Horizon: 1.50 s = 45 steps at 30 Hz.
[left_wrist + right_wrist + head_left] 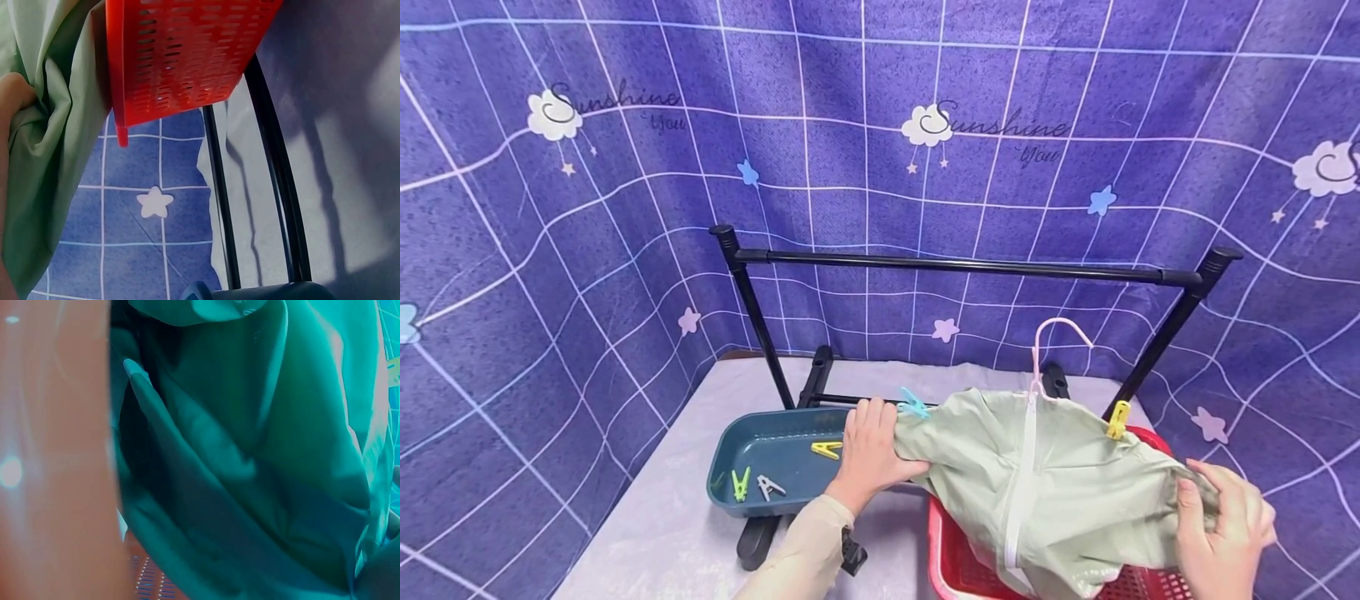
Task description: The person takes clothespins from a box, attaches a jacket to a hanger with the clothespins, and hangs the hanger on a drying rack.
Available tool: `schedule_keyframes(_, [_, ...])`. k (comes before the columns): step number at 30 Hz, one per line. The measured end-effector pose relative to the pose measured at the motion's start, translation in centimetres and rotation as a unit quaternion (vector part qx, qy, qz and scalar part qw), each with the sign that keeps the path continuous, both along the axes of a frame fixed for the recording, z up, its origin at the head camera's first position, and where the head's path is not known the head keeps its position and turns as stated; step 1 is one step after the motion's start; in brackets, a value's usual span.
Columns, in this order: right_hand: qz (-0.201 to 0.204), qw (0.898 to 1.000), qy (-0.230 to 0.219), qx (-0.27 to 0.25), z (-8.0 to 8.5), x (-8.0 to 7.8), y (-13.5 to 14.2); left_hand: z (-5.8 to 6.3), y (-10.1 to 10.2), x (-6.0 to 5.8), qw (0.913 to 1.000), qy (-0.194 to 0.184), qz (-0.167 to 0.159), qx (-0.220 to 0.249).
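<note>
A pale green zip-up jacket (977, 450) hangs spread between both hands, on a pink hanger (1037, 358) whose hook rises above the collar. My left hand (872, 450) grips the jacket's left side, thumb in front. By these fingers a turquoise clothespin (913, 406) clips the shoulder; a yellow clothespin (1117, 421) sits on the opposite shoulder. The right hand (1221, 525) pinches the sleeve on the right between thumb and fingers. Bunched green cloth (56, 125) fills the left side of the left wrist view. In the right wrist view, folds of the jacket (250, 456) lie beside blurred skin.
Beneath the jacket stands a red perforated basket (936, 550). At left, a dark teal tray (722, 454) holds several clothespins, among them a green clothespin (741, 484) and a grey clothespin (769, 487). A black rack's crossbar (962, 265) spans the back, before a purple curtain (850, 125).
</note>
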State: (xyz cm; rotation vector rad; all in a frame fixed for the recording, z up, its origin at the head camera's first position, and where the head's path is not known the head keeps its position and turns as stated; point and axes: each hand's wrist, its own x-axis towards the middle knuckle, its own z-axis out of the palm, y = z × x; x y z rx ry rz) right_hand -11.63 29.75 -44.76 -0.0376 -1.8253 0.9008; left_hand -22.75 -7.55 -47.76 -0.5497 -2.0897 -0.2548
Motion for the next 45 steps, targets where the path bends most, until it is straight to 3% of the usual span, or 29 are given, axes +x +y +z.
schedule_keyframes(10, [0.024, 0.999, 0.026, 0.018, 0.2, -0.1, 0.4, 0.4, -0.2, 0.3, 0.9998, -0.019, 0.004, -0.003])
schedule_keyframes(18, [0.016, 0.999, 0.028, 0.018, 0.1, -0.1, 0.8, 0.4, -0.5, 0.4, 0.9993, -0.038, -0.003, 0.000])
schedule_keyframes(27, [0.042, 0.996, 0.070, 0.036, 1.4, 0.1, 0.0, 0.3, -0.7, 0.4, 0.9984, -0.057, -0.004, 0.003])
schedule_keyframes(45, [0.074, 0.991, 0.021, 0.113, 0.2, -1.2, 2.2, 1.8, -0.8, 1.2, 0.9832, -0.182, 0.011, -0.001])
